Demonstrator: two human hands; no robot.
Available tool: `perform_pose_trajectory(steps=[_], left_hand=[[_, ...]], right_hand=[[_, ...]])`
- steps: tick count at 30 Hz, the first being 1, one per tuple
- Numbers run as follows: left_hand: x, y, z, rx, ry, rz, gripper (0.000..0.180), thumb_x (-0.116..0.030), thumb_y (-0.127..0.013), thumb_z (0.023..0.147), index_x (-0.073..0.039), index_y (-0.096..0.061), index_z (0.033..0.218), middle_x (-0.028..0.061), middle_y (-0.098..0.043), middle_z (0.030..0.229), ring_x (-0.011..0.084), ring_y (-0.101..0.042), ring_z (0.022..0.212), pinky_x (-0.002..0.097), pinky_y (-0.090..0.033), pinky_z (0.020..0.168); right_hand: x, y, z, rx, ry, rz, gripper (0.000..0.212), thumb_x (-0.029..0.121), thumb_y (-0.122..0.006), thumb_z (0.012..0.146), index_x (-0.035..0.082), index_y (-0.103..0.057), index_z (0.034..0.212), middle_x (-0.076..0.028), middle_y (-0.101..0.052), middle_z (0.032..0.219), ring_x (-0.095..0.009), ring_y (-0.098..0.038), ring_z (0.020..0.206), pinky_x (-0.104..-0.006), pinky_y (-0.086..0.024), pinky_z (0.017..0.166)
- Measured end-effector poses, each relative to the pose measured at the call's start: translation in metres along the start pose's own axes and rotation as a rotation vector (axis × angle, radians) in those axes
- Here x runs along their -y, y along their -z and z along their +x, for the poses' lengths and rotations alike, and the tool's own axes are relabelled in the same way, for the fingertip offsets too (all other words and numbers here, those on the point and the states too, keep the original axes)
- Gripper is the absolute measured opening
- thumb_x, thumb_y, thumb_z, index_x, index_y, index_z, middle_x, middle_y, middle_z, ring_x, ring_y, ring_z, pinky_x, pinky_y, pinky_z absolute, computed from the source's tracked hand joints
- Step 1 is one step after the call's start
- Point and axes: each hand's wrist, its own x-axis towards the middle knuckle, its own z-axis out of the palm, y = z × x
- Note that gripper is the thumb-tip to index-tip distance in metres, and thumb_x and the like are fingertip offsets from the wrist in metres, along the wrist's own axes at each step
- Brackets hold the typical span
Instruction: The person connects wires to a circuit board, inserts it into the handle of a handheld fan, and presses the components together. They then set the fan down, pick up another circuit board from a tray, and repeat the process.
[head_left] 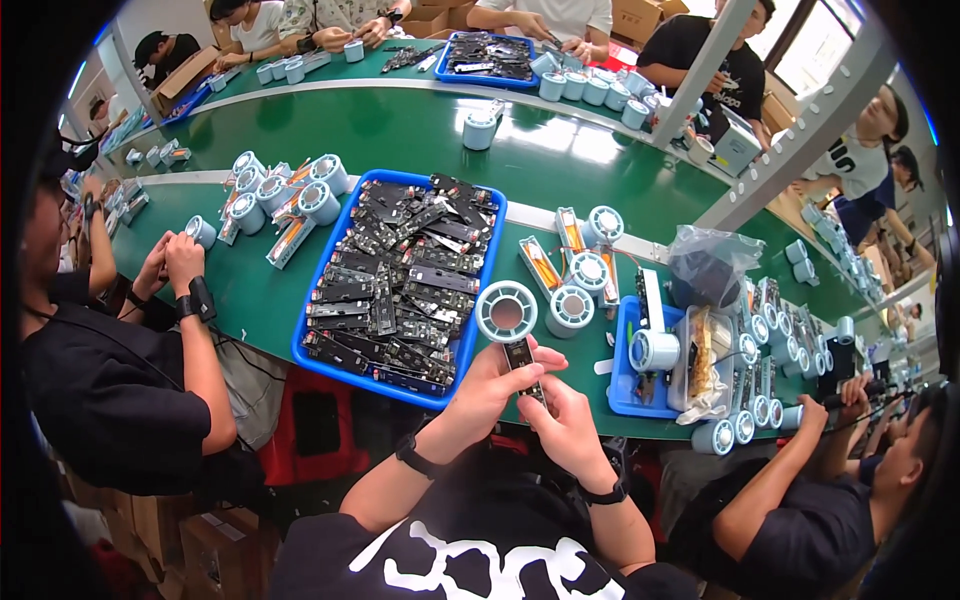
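Note:
Over the near edge of the green bench, both hands hold a light-blue handheld fan part (483,318). Its round ring head points away from me, and a dark circuit board (519,356) shows along the handle below it. My left hand (485,390) wraps the handle from the left, thumb on the board. My right hand (566,415) closes on the handle's lower end, its fingers partly hidden. Just left of my hands, a blue tray (318,285) is piled with black circuit boards (380,290). Ahead to the right lie several fan bodies (571,309) with orange-and-white handle insides.
A smaller blue bin (622,385) stands to the right, beside a clear plastic box (688,405) and a plastic bag (712,262). More fans (268,192) cluster at left. One fan (479,130) stands on the far green strip. Co-workers sit on both sides, and metal posts (790,150) rise at right.

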Motion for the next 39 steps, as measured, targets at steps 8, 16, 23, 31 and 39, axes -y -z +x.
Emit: perform_pose_trajectory(steps=[8,16,23,31,39], left_hand=[[-0.018,-0.001,0.004,0.04,-0.061,0.008,0.026,-0.006,-0.059,0.098,-0.006,-0.046,0.12,0.0215,-0.065,0.123,0.0316,-0.061,0.122,0.0428,-0.051,0.101],[-0.037,-0.002,-0.011,-0.076,-0.119,0.002,0.034,-0.012,-0.061,0.098,-0.003,-0.045,0.126,0.0224,-0.064,0.126,0.0331,-0.06,0.124,0.0438,-0.05,0.102],[-0.028,-0.007,-0.044,-0.369,-0.498,0.161,0.037,-0.014,-0.064,0.096,0.001,-0.05,0.126,0.0181,-0.068,0.116,0.0296,-0.064,0.115,0.0403,-0.05,0.099],[0.018,0.02,-0.077,0.104,-0.749,1.038,0.018,0.004,-0.071,0.075,-0.002,-0.066,0.091,0.0102,-0.065,0.079,0.0278,-0.064,0.07,0.039,-0.05,0.07],[0.024,0.047,-0.104,0.051,-0.589,1.076,0.018,0.002,-0.073,0.077,-0.002,-0.066,0.093,0.0097,-0.064,0.078,0.0284,-0.063,0.07,0.0384,-0.051,0.07]], right_hand=[[0.015,-0.002,0.015,-0.032,0.115,-0.088,0.022,0.01,-0.065,0.095,-0.005,-0.062,0.109,-0.002,-0.065,0.083,-0.005,-0.054,0.07,-0.0231,-0.044,0.061],[0.033,-0.01,0.02,0.054,0.057,-0.09,0.021,0.01,-0.068,0.093,-0.004,-0.063,0.108,-0.003,-0.066,0.085,-0.004,-0.053,0.071,-0.0248,-0.044,0.061],[0.07,0.037,0.101,-0.304,0.444,-0.482,0.025,0.023,-0.068,0.09,-0.002,-0.064,0.086,-0.011,-0.059,0.071,-0.02,-0.058,0.063,-0.0346,-0.044,0.058],[0.077,0.155,0.335,-0.57,-0.091,-1.154,0.038,0.029,-0.062,0.089,-0.002,-0.072,0.109,-0.027,-0.067,0.119,-0.039,-0.065,0.115,-0.0439,-0.052,0.099],[0.024,0.171,0.374,-0.47,-0.284,-1.319,0.053,0.043,-0.065,0.087,0.003,-0.069,0.121,-0.02,-0.066,0.128,-0.035,-0.065,0.117,-0.0449,-0.052,0.097]])
